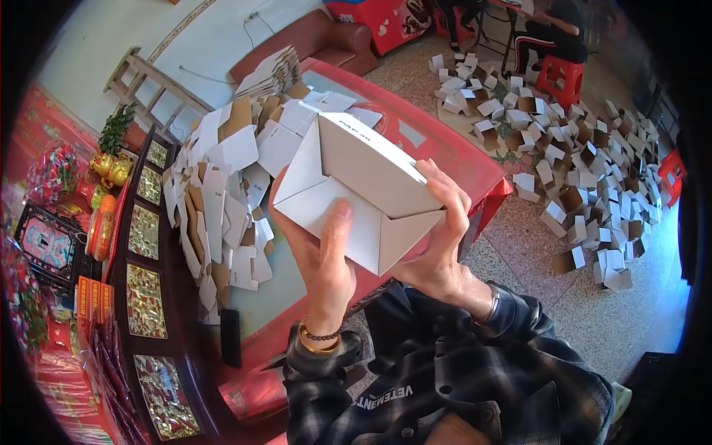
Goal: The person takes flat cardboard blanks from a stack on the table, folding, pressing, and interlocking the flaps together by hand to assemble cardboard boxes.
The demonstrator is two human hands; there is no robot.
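Note:
Between my two hands is a white cardboard box (pixel 363 170), its folded bottom flaps facing me and small black print along its upper edge. My left hand (pixel 322 259) grips the lower left side, with the thumb pressed on the flaps. On the right, my right hand (pixel 445 230) wraps around the box's end, fingers over the top edge. To the left of the box, a heap of flat white cartons (pixel 230 193) with brown insides covers part of the red-edged table (pixel 460 156).
A black phone (pixel 231 337) lies at the table's near left edge. Many folded boxes (pixel 578 170) are piled on the floor at right, by a red stool (pixel 561 80) where a person sits. A dark cabinet with gold panels (pixel 146 300) borders the left; a brown sofa (pixel 311 44) stands behind.

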